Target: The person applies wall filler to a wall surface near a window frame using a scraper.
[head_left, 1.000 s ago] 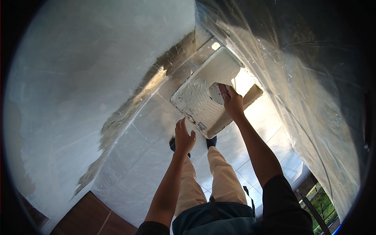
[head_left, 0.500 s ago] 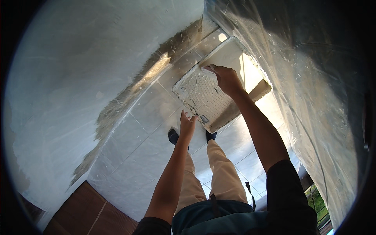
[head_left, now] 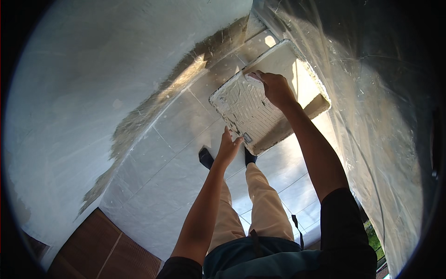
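Note:
A paint tray (head_left: 266,124) with a ribbed, paint-coated slope lies tilted ahead of me, its rim crusted with dark and pale paint. My right hand (head_left: 278,89) is closed on a small pale piece (head_left: 254,76) above the tray's far left part. Whether that piece is a cloth, a sponge or a scraper, I cannot make out. Beside the tray's near left corner is my left hand (head_left: 228,145), its forefinger and thumb spread apart with the thumb tip close to the rim. Contact there cannot be made out.
A wall (head_left: 93,93) with a rough, unpainted strip (head_left: 153,104) along its foot rises on the left. Clear plastic sheeting (head_left: 362,139) hangs on the right. Pale floor tiles (head_left: 172,135) lie under my dark-socked feet (head_left: 205,158). A brown panel (head_left: 102,246) is at lower left.
In the picture, the tray and my right hand sit slightly farther right. My left hand has shifted right too, and its thumb now points toward the tray's rim.

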Demonstrator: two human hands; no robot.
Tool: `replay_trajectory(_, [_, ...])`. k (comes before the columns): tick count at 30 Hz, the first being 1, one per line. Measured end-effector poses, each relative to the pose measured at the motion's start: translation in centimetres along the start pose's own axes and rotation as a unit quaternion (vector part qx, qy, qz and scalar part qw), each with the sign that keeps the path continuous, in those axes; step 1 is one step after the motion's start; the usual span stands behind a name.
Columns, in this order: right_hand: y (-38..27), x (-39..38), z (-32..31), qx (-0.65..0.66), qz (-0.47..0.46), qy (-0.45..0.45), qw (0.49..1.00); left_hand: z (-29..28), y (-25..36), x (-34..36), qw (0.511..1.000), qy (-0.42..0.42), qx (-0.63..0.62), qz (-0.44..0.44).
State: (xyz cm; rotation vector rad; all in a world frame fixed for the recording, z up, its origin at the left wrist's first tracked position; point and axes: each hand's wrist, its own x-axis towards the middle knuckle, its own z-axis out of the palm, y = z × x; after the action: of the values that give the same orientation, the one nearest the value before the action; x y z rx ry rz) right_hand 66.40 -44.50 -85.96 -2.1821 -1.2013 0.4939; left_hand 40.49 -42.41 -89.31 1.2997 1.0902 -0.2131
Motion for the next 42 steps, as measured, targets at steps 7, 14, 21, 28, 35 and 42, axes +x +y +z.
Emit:
replay_trajectory(7, [1.6, 0.8, -0.8, -0.019, -0.009, -0.005, 1.000, -0.1, 0.2, 0.4, 1.000, -0.012, -0.010, -0.022])
replay_trajectory(14, [1.9, 0.4, -0.6, -0.001, 0.025, -0.005, 1.000, -0.3, -0.5, 0.3, 0.999, -0.013, -0.030, -0.027])
replay_trajectory(21, [2.9, -0.5, -0.1, 0.004, 0.093, -0.014, 0.996, -0.1, -1.4, 0.2, 0.998, -0.020, -0.036, -0.036])
replay_trajectory(28, [3.3, -3.1, 0.6, 0.004, 0.113, 0.011, 0.994, 0.0, -1.9, -0.2, 0.998, -0.028, -0.051, -0.032])
replay_trajectory(35, [3.2, -7.1, 3.0, 0.195, 0.236, -0.026, 0.952, -1.5, -2.7, -0.5, 0.998, 0.021, -0.057, -0.021])
replay_trajectory(42, [1.9, -10.1, 3.4, 0.461, 0.329, -0.026, 0.823, -2.6, -1.2, -1.7, 0.983, 0.162, 0.049, 0.074])
